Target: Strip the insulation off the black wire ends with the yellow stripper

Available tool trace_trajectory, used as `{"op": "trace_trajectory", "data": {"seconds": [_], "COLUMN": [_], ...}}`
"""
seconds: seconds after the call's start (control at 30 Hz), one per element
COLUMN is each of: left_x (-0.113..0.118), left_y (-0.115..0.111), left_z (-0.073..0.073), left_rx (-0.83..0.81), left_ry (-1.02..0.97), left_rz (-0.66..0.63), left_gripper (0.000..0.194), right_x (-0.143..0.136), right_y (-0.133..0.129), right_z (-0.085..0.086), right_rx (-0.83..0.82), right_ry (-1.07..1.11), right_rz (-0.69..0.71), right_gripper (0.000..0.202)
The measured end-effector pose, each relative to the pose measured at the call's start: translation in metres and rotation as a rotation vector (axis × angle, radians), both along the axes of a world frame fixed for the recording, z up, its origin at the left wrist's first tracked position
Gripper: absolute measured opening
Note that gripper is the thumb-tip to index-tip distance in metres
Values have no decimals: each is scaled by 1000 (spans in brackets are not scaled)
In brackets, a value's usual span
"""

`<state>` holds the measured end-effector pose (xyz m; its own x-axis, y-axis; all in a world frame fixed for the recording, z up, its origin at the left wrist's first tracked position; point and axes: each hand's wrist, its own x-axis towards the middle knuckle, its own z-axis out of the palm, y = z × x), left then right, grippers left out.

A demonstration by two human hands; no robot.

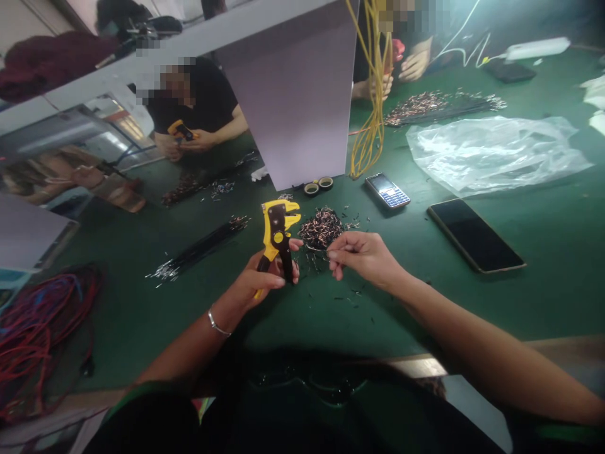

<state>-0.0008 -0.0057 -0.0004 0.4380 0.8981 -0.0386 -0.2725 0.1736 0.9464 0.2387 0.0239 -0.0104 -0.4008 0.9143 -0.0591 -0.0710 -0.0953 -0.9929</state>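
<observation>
My left hand (267, 274) is wrapped round the handles of a yellow and black wire stripper (278, 236), its jaws up and facing right. Thumb and fingers of my right hand (357, 251) are pinched together, with a thin wire (317, 250) at the fingertips; its far end is hard to make out. Just behind, between both hands, lies a pile of short black wires with bare copper ends (321, 226). Small black scraps (350, 297) are scattered on the green table in front of it. A bundle of straight black wires (203, 248) rests left of the stripper.
Right of the pile are a keypad phone (387, 191), a smartphone (475, 234) and a clear plastic bag (491, 151). Yellow cables (373, 94) hang beside a pale divider (297, 101), with tape rolls (317, 185) at its foot. Red cables (38, 334) lie left. Co-workers sit across.
</observation>
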Motion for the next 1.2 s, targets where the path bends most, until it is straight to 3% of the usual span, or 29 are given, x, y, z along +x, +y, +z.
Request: {"op": "trace_trajectory", "data": {"seconds": [0.27,0.53,1.2], "left_x": [-1,1,12], "left_y": [-2,-3,-15], "left_z": [-3,-16,-11], "left_rx": [-55,-46,-6], "left_ry": [-41,-54,19], "left_rz": [-96,-175,-212], "left_gripper": [68,73,64], "right_x": [0,-2,-10], "right_y": [-4,-11,-25], "right_z": [4,12,18], "right_rx": [11,28,227], "right_ry": [35,20,-212], "right_rz": [-48,-110,-173], "right_gripper": [21,16,9]}}
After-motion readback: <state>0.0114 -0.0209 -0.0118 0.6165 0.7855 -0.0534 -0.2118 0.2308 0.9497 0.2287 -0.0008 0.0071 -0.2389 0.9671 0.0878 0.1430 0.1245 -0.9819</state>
